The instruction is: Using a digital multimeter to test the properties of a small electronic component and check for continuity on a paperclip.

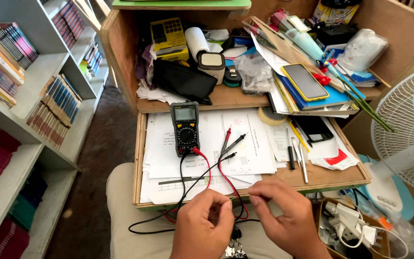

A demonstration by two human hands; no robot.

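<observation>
My left hand (204,223) and my right hand (283,216) are close together over my lap, just in front of a pull-out wooden tray (331,176). Both have thumb and fingers pinched shut, fingertips facing each other. I cannot make out anything between them. Red and black test leads (202,175) run from a black multimeter (185,128) on the papers down between my hands. The red probe (226,139) and black probe (234,143) lie on the white papers (250,158). A bunch of keys (234,248) lies on my lap.
On the tray lie a tape roll (270,116), a black phone (315,128) and tweezers (303,165). The cluttered desk behind holds a yellow-cased phone (305,81). A fan (408,129) stands at right, bookshelves (20,96) at left, a box of white chargers (350,225) at lower right.
</observation>
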